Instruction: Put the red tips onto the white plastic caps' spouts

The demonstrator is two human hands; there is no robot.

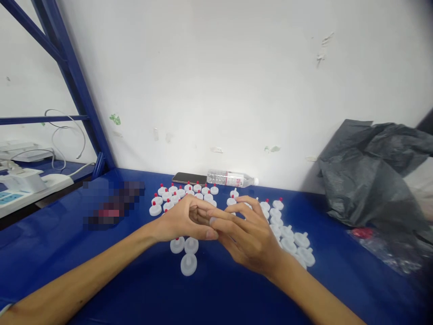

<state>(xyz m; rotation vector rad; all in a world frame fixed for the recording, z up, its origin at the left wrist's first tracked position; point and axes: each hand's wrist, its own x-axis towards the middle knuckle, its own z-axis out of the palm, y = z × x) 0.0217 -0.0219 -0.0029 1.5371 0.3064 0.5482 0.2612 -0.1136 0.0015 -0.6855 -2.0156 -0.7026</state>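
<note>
My left hand [189,220] is raised over the middle of the blue table, its fingers curled in a cup and the thumb stretched out below them. Coming from the right, my right hand [252,237] has its bent fingers reaching into that cup, where the fingertips of both hands meet. Whatever lies between them is hidden. Behind and left of my hands stand white round caps with red tips [155,208]. Under my left hand are several white discs with a short spout [188,264]. More white spouted discs [301,239] spread to the right, partly covered by my right hand.
A dark phone [189,178] and a clear plastic bottle [232,178] lie along the wall. At right sits a grey plastic bag [375,167], with a clear bag holding something red [362,233] below it. A power strip [37,194] and blue frame [79,85] are at left.
</note>
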